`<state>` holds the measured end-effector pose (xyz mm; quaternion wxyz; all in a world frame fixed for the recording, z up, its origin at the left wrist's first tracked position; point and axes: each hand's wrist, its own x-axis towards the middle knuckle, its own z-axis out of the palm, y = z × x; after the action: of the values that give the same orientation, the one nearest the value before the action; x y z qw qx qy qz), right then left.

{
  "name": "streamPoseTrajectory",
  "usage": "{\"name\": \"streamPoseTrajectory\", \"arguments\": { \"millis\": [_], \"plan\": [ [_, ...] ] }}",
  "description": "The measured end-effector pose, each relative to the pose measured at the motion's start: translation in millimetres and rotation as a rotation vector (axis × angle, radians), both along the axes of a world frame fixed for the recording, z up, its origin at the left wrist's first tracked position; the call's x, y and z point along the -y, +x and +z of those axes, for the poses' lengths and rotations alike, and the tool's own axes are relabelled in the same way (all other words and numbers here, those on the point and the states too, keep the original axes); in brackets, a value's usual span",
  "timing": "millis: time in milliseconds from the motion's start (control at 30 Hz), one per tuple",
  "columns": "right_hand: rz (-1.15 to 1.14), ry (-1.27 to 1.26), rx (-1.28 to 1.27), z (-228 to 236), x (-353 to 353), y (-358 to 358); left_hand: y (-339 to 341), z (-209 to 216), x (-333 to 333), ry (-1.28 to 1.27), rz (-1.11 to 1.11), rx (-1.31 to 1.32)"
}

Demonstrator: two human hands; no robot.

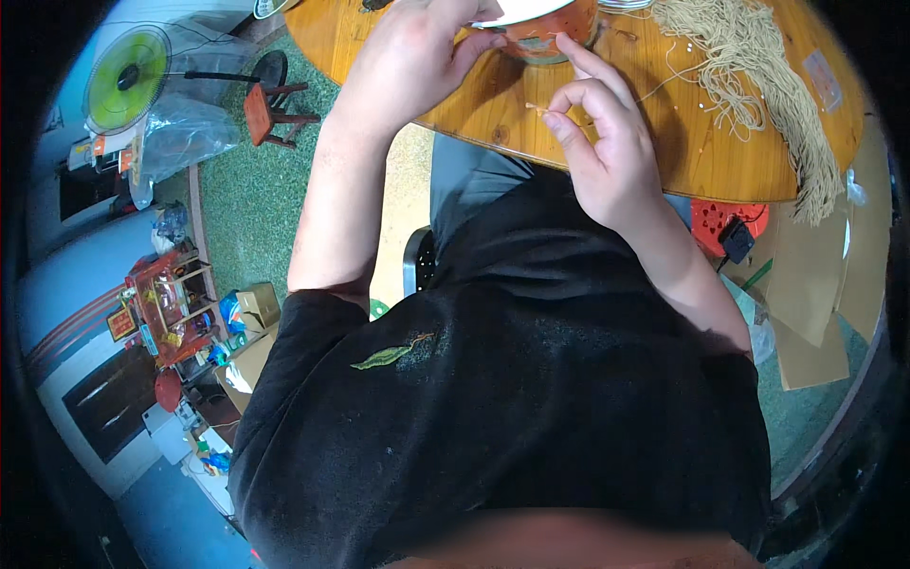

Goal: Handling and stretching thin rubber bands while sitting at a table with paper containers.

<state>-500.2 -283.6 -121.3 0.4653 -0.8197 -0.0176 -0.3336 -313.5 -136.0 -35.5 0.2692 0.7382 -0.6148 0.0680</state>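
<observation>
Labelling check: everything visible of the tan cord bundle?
The tan cord bundle is a loose mass of many thin, fibrous-looking strands. It lies along the right of the wooden table, tip hanging over the edge, far end out of frame. Looser loops spread leftward; one strand runs toward the right hand.

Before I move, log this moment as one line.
left hand: at reddish container, grip unclear | right hand: pinching small orange piece | tan cords: on wooden table, ends past edge
</observation>
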Motion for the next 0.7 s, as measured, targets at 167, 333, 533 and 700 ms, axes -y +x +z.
{"name": "streamPoseTrajectory", "arguments": {
  "millis": [167,333,533,700],
  "plan": [
    [0.008,0.369,-0.012,1.1,3.6,-7.7,-30.3,30.7,7.9,0.387,0.231,-0.105],
    [0.023,0.571,-0.194,22.0,2.9,-31.1,-55.8,-4.5,2.0,0.102,0.203,0.177],
    [0.090,0.693,-0.272,28.0,9.5,-46.0,-61.7,-2.5,10.9,0.048,0.148,0.194],
    [0.071,0.722,-0.301,26.4,9.2,-38.3,-41.4,-13.7,52.2,-0.761,-0.330,0.317]
  ]
}}
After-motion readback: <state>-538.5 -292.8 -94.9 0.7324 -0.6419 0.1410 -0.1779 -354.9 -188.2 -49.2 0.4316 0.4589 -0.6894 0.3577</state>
